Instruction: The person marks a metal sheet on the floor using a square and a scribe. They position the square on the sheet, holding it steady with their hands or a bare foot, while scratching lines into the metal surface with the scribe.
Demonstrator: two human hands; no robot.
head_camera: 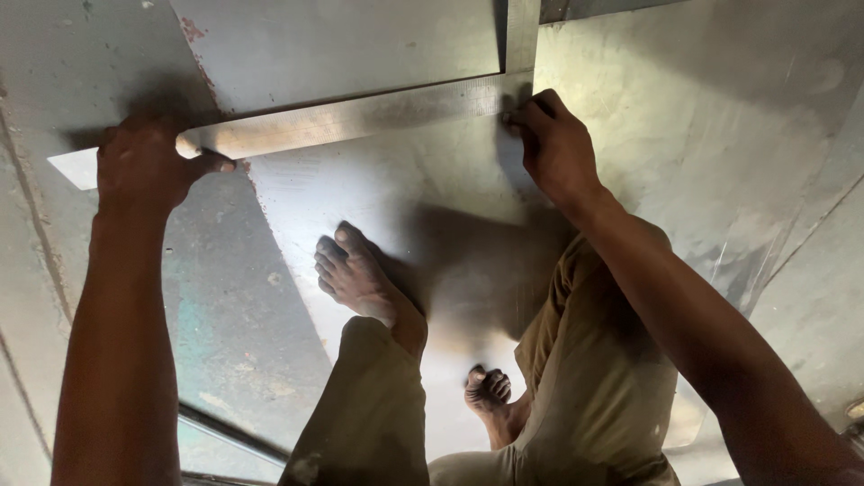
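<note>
The metal square (360,117) lies flat on a pale metal sheet (387,207) on the floor, its long blade running from the far left, where its end juts out past the sheet's edge, up toward the right, where a shorter arm turns away from you and leaves the top of the view. Your left hand (144,166) presses down on the left part of the blade, palm flat over it and fingers held together, with the thumb (211,165) stretched out to the right along the blade's near edge. Your right hand (553,144) sits at the corner of the square, fingers curled and bunched together at the near edge of the blade; they seem to pinch something small and dark against the metal, but what it is cannot be told. Nearer to you, your left foot (355,274) stands bare on the sheet, toes pointing toward the square, and your right foot (489,391) rests bare behind it, closer to your body. Both knees are bent in tan trousers (585,378). A second grey sheet (342,45) lies just beyond the blade, with rusty spots along its left edge. To the left of the pale sheet the darker floor (243,333) shows greenish, worn patches.
</note>
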